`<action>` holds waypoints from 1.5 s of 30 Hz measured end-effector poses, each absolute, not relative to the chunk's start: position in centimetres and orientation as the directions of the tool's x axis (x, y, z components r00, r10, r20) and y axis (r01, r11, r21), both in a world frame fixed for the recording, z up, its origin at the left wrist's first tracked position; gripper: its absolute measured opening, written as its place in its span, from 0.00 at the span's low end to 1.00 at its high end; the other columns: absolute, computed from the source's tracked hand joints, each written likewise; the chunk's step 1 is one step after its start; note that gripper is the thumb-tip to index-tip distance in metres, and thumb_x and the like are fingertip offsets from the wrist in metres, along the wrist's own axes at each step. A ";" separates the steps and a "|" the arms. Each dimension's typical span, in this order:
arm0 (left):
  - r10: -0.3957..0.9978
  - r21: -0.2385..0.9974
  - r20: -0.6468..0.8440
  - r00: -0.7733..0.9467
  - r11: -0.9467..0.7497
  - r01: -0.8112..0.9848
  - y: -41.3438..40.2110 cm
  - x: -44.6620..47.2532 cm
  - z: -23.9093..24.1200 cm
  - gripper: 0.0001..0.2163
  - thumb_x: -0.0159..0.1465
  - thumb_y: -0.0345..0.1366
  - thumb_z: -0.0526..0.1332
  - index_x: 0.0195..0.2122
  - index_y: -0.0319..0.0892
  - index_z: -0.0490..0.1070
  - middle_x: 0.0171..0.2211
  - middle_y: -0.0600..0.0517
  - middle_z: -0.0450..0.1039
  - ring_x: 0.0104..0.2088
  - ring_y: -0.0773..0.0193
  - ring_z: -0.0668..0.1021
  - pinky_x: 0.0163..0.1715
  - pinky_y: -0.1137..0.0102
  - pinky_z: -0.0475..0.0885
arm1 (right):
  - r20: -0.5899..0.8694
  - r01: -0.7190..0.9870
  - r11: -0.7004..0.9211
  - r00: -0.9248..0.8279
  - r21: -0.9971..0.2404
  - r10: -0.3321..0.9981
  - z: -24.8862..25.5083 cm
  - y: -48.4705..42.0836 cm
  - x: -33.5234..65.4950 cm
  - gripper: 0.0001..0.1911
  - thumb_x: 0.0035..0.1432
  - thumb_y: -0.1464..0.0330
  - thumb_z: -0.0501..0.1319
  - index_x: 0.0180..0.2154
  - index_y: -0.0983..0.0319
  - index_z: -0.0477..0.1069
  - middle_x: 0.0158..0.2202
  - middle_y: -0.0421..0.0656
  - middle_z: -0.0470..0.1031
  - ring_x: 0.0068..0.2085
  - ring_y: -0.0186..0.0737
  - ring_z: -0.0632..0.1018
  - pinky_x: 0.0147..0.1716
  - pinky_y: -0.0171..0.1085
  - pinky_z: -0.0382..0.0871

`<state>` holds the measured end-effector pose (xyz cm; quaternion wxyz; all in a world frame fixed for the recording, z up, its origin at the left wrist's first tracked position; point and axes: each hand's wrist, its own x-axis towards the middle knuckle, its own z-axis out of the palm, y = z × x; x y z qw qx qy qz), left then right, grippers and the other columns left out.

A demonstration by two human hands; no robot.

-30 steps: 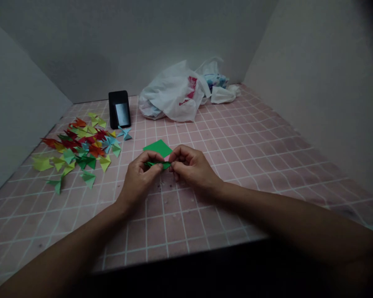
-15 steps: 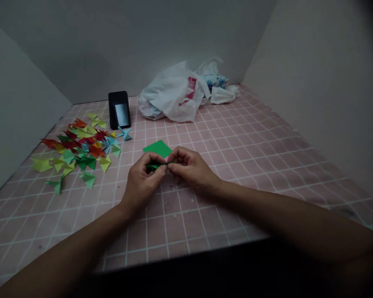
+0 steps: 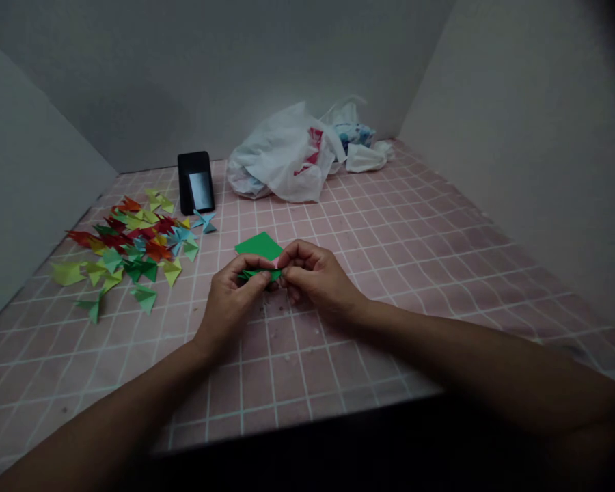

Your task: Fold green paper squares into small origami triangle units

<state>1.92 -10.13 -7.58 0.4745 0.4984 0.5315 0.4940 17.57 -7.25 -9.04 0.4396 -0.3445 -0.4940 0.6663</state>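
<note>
Between my two hands is a small piece of folded green paper, partly hidden by the fingers. My left hand pinches it between thumb and fingers on the left. At its right end, the thumb and forefinger of my right hand are closed on it. Just behind the hands, a flat sheet of green paper lies on the table, with a bit of pink showing at its right corner.
Many folded paper cranes in red, yellow, green and blue lie heaped at the left. A black phone-like device stands behind them. White plastic bags rest against the back wall. A pink checked cloth covers the table.
My hands have drawn slightly apart, so more of the folded green paper shows between the fingertips. Both hands still hold it. The things around have stayed put.
</note>
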 end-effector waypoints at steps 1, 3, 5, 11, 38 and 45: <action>0.998 0.999 -0.026 -0.053 0.028 0.039 -10.2 2.0 -7.5 0.05 0.57 0.35 0.67 0.34 0.43 0.75 0.31 0.54 0.76 0.31 0.64 0.79 0.34 0.68 0.74 | -0.024 -0.257 -0.131 -0.382 -0.957 0.924 -9.0 -7.2 17.6 0.07 0.49 0.72 0.62 0.33 0.59 0.68 0.20 0.31 0.68 0.18 0.29 0.67 0.19 0.30 0.62; 0.998 0.999 -0.030 -0.057 0.031 0.028 -10.2 2.0 -7.5 0.05 0.57 0.35 0.67 0.34 0.43 0.75 0.30 0.54 0.76 0.30 0.64 0.79 0.34 0.68 0.74 | -0.015 -0.283 -0.138 -0.395 -0.949 0.918 -9.0 -7.2 17.6 0.07 0.49 0.72 0.62 0.33 0.59 0.68 0.21 0.31 0.70 0.18 0.28 0.68 0.19 0.30 0.64; 0.998 0.998 -0.006 -0.069 0.010 0.055 -10.2 1.9 -7.6 0.05 0.57 0.35 0.68 0.34 0.43 0.75 0.31 0.54 0.76 0.30 0.64 0.79 0.34 0.68 0.74 | -0.001 -0.304 -0.140 -0.416 -0.942 0.910 -9.0 -7.1 17.7 0.07 0.49 0.71 0.63 0.34 0.60 0.68 0.22 0.32 0.72 0.18 0.28 0.69 0.20 0.30 0.66; 0.997 0.992 0.029 -0.067 -0.020 0.125 -10.1 1.6 -7.8 0.05 0.57 0.35 0.69 0.35 0.43 0.76 0.31 0.54 0.76 0.30 0.65 0.78 0.33 0.69 0.73 | -0.034 -0.263 -0.155 -0.415 -0.952 0.909 -9.0 -7.0 17.7 0.08 0.49 0.71 0.64 0.33 0.60 0.68 0.22 0.32 0.72 0.19 0.28 0.70 0.19 0.29 0.65; 0.979 0.982 -0.185 0.082 0.187 -0.018 -9.5 1.2 -7.9 0.08 0.56 0.40 0.71 0.33 0.41 0.79 0.30 0.53 0.75 0.30 0.65 0.75 0.31 0.70 0.69 | 0.131 -0.058 0.117 -0.405 -0.991 0.905 -9.0 -6.2 18.2 0.04 0.49 0.72 0.59 0.31 0.61 0.71 0.27 0.36 0.70 0.28 0.32 0.68 0.26 0.33 0.58; 0.968 0.957 -0.232 0.092 0.244 -0.153 -9.4 1.4 -8.2 0.10 0.54 0.38 0.73 0.34 0.41 0.78 0.30 0.53 0.76 0.29 0.68 0.75 0.32 0.72 0.69 | 0.138 -0.077 0.117 -0.430 -0.990 0.892 -9.1 -6.0 18.2 0.05 0.52 0.71 0.62 0.34 0.60 0.70 0.28 0.36 0.69 0.29 0.32 0.69 0.28 0.33 0.61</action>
